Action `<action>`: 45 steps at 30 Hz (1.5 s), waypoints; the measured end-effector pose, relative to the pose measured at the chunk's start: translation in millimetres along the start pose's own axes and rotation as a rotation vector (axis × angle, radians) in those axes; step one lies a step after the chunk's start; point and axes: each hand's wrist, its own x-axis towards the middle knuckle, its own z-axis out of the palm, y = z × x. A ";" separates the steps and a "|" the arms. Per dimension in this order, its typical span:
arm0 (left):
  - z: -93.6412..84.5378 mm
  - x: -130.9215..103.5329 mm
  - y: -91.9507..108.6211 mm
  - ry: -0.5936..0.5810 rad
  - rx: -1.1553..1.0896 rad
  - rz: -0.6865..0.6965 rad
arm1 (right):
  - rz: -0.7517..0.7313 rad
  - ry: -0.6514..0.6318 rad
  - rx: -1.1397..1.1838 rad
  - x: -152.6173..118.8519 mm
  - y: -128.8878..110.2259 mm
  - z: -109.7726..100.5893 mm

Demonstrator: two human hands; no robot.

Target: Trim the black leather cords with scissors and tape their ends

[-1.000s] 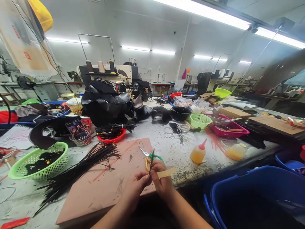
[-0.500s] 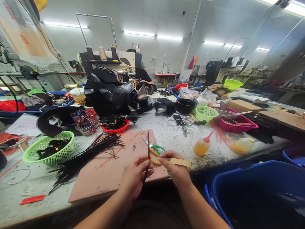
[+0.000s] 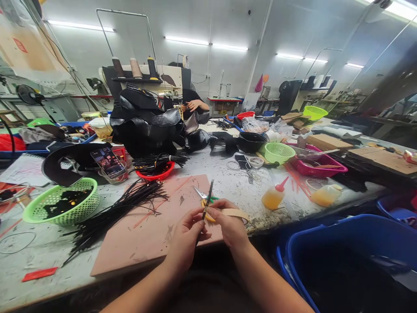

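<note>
My left hand (image 3: 186, 232) pinches a thin black strip (image 3: 210, 191), which stands up out of the fingers with its top leaning right. My right hand (image 3: 230, 226) is closed on a roll of cream masking tape (image 3: 239, 213); its thumb and forefinger meet the strip just above my left fingers. Whether a tape end sticks to the strip is hidden. Behind the hands, scissors (image 3: 199, 192) with green and yellow handles lie on a pinkish board (image 3: 146, 241), partly covered by my fingers. A bundle of similar black strips (image 3: 120, 213) spreads over the board's left side.
A green basket (image 3: 94, 200) with black pieces stands left, near a phone (image 3: 107, 162). A red bowl (image 3: 148, 176) sits behind the board. To the right are a glue bottle (image 3: 273, 198) and a blue bin (image 3: 293, 243). A co-worker's hand (image 3: 196, 104) shows at a sewing machine.
My right hand has moved left with the tape roll and now meets the black strip. The strip's top has tilted right. The co-worker's hand has come into sight.
</note>
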 end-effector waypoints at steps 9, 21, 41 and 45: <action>-6.2 6.8 4.1 -0.099 0.126 0.149 | -0.093 -0.094 -0.241 -4.9 -3.6 -3.1; -5.5 7.1 6.3 -0.209 -0.136 0.033 | -0.312 -0.324 -0.289 -3.9 -9.0 -8.4; 0.6 -6.0 19.5 -0.303 -0.093 -0.199 | -0.542 -0.409 -0.507 -8.6 -28.7 -13.8; -1.0 -3.4 17.9 -0.272 0.003 -0.097 | -0.586 -0.355 -0.588 -7.2 -26.6 -14.8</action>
